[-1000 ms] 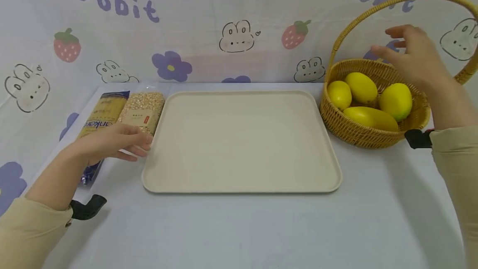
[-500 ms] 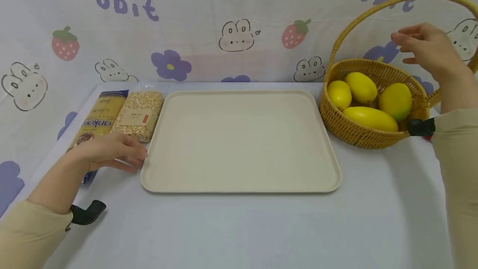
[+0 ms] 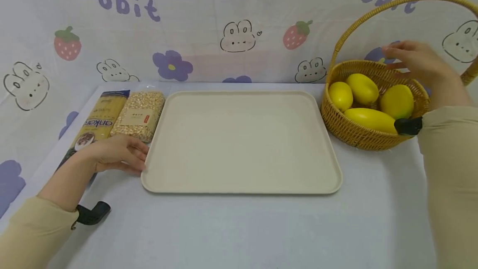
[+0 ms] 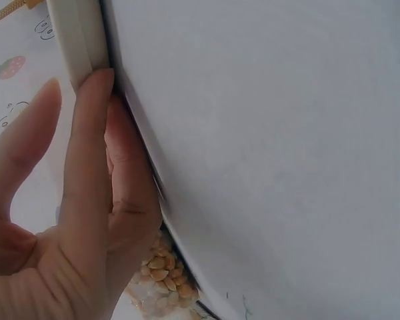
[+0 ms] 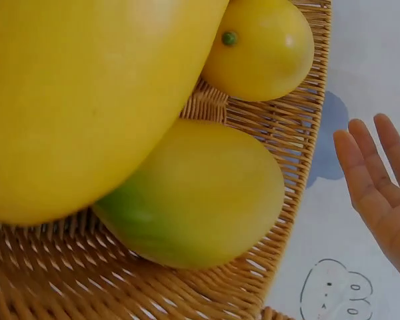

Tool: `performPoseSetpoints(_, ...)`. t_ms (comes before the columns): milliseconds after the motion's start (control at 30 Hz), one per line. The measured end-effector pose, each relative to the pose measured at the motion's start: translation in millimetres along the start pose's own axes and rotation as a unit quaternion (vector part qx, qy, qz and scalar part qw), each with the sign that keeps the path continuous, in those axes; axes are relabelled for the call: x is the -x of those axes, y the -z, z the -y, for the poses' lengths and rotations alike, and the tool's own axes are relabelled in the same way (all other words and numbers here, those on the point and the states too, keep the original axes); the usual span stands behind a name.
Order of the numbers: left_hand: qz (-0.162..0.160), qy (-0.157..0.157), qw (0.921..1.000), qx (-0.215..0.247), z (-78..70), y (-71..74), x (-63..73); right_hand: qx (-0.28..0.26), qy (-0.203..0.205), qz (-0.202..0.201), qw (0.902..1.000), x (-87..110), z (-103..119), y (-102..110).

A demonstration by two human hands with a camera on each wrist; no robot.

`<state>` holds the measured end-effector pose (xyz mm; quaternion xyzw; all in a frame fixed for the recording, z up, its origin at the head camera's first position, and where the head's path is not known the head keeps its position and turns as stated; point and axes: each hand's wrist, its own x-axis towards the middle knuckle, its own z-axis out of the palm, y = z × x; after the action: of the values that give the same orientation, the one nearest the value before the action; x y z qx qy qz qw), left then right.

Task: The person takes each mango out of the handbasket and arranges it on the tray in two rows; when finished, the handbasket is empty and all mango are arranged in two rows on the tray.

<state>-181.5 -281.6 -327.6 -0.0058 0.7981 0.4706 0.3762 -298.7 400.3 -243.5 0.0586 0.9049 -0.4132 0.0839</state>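
Note:
My left hand (image 3: 121, 155) is at the left rim of a beige tray (image 3: 240, 140), its fingertips touching the edge. In the left wrist view, fingers (image 4: 87, 160) lie extended along the tray's rim (image 4: 80, 40), thumb apart. My right hand (image 3: 422, 61) hovers over the back right of a wicker basket (image 3: 354, 138), holding nothing. Its fingers look spread in the right wrist view. Inside the basket sit a yellow-green mango (image 5: 200, 200), two lemon-like yellow fruits (image 3: 362, 88) and a long yellow fruit (image 3: 367, 118).
Left of the tray lie a clear bag of corn kernels (image 3: 138, 113) and a yellow-blue pasta packet (image 3: 101, 113), partly behind the left arm. The basket's tall handle (image 3: 373, 11) arches near the right hand. A patterned cloth (image 3: 239, 65) hangs behind the white table (image 3: 239, 227).
My left hand has come down from beside the corn bag to the tray's left edge. My right hand first shifted right, then back left and lower over the basket.

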Motion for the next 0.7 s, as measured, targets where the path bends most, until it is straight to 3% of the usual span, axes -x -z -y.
performPoseSetpoints(133,0.005,0.002,0.9999,0.013,2.9,0.0,-0.3,0.015,-0.025,0.035,0.9990,-4.3,-2,-2)
performPoseSetpoints(333,0.012,0.005,0.9997,0.020,5.2,1.0,-0.3,0.043,-0.033,0.091,0.9944,-12.4,-5,-4)
performPoseSetpoints(700,0.025,0.002,0.9990,0.037,7.1,5.3,2.6,0.056,-0.049,0.145,0.9867,-26.3,-5,-16)
